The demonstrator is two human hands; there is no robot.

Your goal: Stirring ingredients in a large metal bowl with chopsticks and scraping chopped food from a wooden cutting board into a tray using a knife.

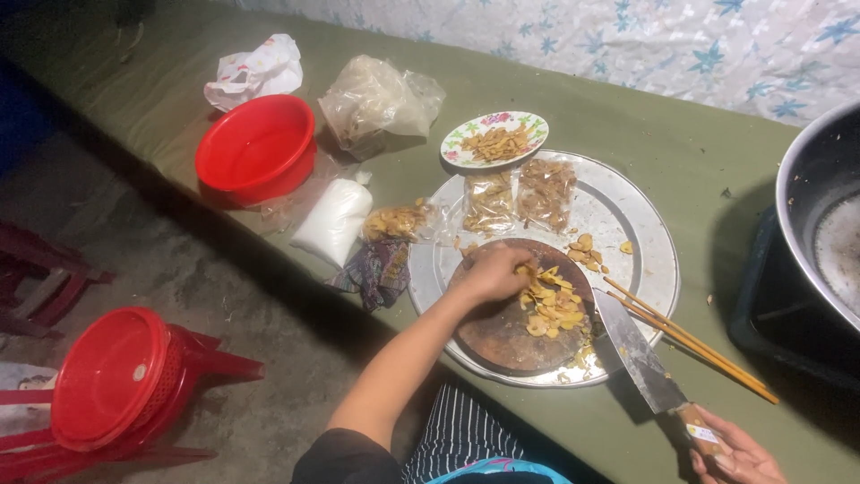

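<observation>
right grip [730,453] around cleaver handle [694,430]

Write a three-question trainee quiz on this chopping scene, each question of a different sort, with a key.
1. True or false: the left hand rests on the round wooden board beside the yellow slices.
2. What does the right hand hold? A) the chopsticks B) the handle of the cleaver C) the red bowl
3. Fill in: the wooden board lies on a large round metal ____.

Key:
1. True.
2. B; the blade tip reaches the edge of the slices.
3. Tray; two small clear bags of chips also lie on it.
</observation>
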